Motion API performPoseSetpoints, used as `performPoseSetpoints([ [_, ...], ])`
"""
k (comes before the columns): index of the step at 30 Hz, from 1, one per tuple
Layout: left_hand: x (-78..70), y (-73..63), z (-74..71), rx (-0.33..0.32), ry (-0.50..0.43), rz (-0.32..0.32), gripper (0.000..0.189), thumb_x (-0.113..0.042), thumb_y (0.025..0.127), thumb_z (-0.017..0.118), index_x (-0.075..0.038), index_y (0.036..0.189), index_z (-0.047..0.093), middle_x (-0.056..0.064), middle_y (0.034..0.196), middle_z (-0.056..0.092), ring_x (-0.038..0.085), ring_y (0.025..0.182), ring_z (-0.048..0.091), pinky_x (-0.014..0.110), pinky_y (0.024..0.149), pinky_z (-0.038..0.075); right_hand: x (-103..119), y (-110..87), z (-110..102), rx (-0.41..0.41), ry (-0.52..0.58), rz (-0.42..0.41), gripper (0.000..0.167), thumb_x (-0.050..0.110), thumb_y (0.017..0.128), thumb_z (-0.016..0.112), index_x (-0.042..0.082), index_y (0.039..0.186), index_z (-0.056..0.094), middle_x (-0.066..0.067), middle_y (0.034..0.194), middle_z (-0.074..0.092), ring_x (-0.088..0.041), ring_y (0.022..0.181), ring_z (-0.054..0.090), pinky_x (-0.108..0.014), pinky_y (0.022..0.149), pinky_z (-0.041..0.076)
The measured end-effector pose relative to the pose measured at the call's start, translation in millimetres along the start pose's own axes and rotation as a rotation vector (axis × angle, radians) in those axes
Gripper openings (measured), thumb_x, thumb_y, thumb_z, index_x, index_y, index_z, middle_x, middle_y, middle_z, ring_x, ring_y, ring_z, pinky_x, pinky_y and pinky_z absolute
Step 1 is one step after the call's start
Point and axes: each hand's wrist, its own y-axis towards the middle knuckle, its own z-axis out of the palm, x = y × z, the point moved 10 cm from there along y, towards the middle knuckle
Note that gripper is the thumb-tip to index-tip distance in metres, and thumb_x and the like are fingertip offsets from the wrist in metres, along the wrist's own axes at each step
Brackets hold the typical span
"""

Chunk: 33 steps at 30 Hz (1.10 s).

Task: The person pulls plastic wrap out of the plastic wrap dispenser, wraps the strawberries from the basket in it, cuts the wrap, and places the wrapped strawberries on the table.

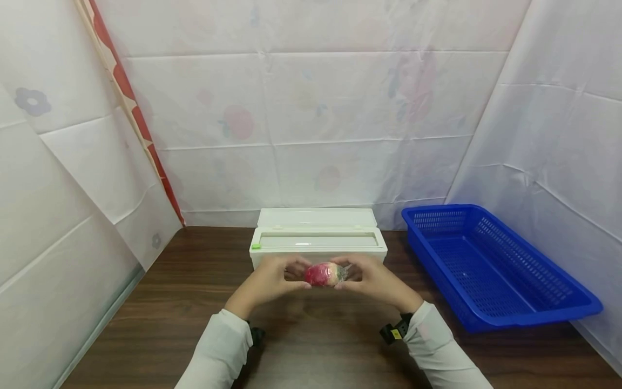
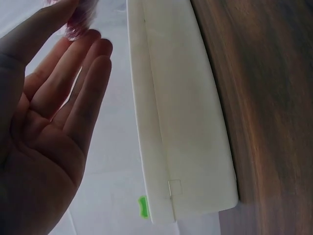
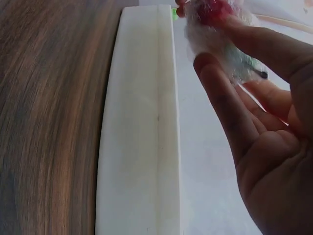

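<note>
Between both hands, above the table, is a red and pale-yellow fruit wrapped in clear cling film, with a greenish end and a dark stem on its right. My left hand pinches its red end with thumb and fingertips. At the stem end, my right hand pinches the wrapped fruit, its thumb lying over the film. Just beyond the hands stands a long white box, which looks like a cling film dispenser, with its lid raised at the back and a green tab at its left.
A blue slotted plastic basket stands on the right of the dark wooden table. White patterned sheets hang behind and on both sides. Each wrist wears a dark strap with a small device.
</note>
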Motion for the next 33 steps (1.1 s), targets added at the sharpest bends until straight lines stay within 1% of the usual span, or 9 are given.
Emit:
performPoseSetpoints([
  [4, 3.6, 0.0, 6.3, 0.051, -0.006, -0.012, 0.034, -0.021, 0.083, 0.085, -0.017, 0.113, 0.071, -0.007, 0.100, 0.074, 0.007, 0.092, 0.070, 0.027, 0.081, 0.057, -4, 0.8, 4, 0.027, -0.008, 0.016, 0.045, 0.012, 0.085, 0.081, 0.007, 0.126, 0.063, -0.008, 0.114, 0.067, -0.017, 0.090, 0.070, -0.027, 0.076, 0.058],
  [8, 6.7, -0.5, 11.1, 0.072, 0.012, -0.022, 0.033, -0.023, 0.083, 0.084, -0.014, 0.112, 0.071, -0.006, 0.098, 0.074, 0.010, 0.091, 0.070, 0.030, 0.082, 0.057, -8, 1.6, 10, 0.053, -0.056, 0.017, 0.044, 0.012, 0.087, 0.080, 0.007, 0.127, 0.062, -0.006, 0.110, 0.068, -0.017, 0.093, 0.069, -0.026, 0.077, 0.058],
  [12, 10.3, -1.1, 17.5, 0.088, 0.079, -0.024, 0.032, -0.022, 0.083, 0.085, -0.012, 0.109, 0.071, -0.004, 0.099, 0.074, 0.011, 0.092, 0.070, 0.033, 0.084, 0.057, -13, 1.5, 19, 0.084, -0.115, 0.030, 0.044, 0.014, 0.089, 0.079, 0.007, 0.127, 0.060, -0.005, 0.112, 0.067, -0.016, 0.096, 0.067, -0.025, 0.079, 0.057],
  [16, 15.7, -1.7, 26.8, 0.112, 0.156, -0.038, 0.030, -0.019, 0.081, 0.086, -0.011, 0.106, 0.070, -0.002, 0.098, 0.074, 0.014, 0.093, 0.070, 0.034, 0.084, 0.057, -18, 0.8, 29, 0.112, -0.174, 0.043, 0.042, 0.015, 0.088, 0.080, 0.006, 0.124, 0.059, -0.006, 0.114, 0.067, -0.015, 0.094, 0.068, -0.024, 0.077, 0.056],
  [19, 19.0, -3.2, 32.6, 0.126, 0.197, -0.062, 0.030, -0.019, 0.081, 0.086, -0.013, 0.104, 0.069, -0.003, 0.097, 0.073, 0.015, 0.094, 0.070, 0.035, 0.085, 0.057, -24, 0.0, 35, 0.121, -0.200, 0.068, 0.043, 0.014, 0.087, 0.080, 0.006, 0.123, 0.058, -0.006, 0.114, 0.066, -0.014, 0.092, 0.068, -0.024, 0.076, 0.056],
  [22, 21.5, -5.6, 36.7, 0.141, 0.230, -0.099, 0.029, -0.019, 0.080, 0.087, -0.015, 0.103, 0.069, -0.003, 0.097, 0.073, 0.016, 0.095, 0.069, 0.037, 0.085, 0.056, -29, -0.5, 40, 0.133, -0.233, 0.087, 0.047, 0.015, 0.088, 0.079, 0.004, 0.128, 0.057, -0.008, 0.120, 0.065, -0.015, 0.095, 0.067, -0.025, 0.078, 0.056],
  [25, 24.0, -7.0, 39.5, 0.158, 0.257, -0.136, 0.028, -0.020, 0.081, 0.086, -0.016, 0.103, 0.070, -0.003, 0.097, 0.072, 0.016, 0.094, 0.069, 0.038, 0.084, 0.056, -32, -0.7, 43, 0.149, -0.281, 0.095, 0.053, 0.018, 0.089, 0.079, 0.002, 0.133, 0.056, -0.009, 0.124, 0.063, -0.015, 0.098, 0.064, -0.026, 0.080, 0.055],
  [28, 24.8, -7.3, 40.9, 0.166, 0.269, -0.145, 0.027, -0.020, 0.081, 0.086, -0.016, 0.102, 0.070, -0.003, 0.097, 0.073, 0.016, 0.093, 0.069, 0.038, 0.083, 0.057, -33, -0.9, 46, 0.162, -0.310, 0.095, 0.054, 0.022, 0.089, 0.079, 0.002, 0.134, 0.056, -0.008, 0.123, 0.063, -0.012, 0.096, 0.062, -0.025, 0.079, 0.054],
  [33, 26.6, -7.9, 42.1, 0.174, 0.263, -0.148, 0.027, -0.020, 0.082, 0.085, -0.015, 0.103, 0.070, -0.002, 0.097, 0.073, 0.015, 0.093, 0.069, 0.037, 0.083, 0.056, -33, -1.1, 49, 0.169, -0.283, 0.092, 0.049, 0.022, 0.091, 0.076, 0.002, 0.132, 0.057, -0.005, 0.118, 0.063, -0.009, 0.093, 0.062, -0.023, 0.077, 0.054],
])
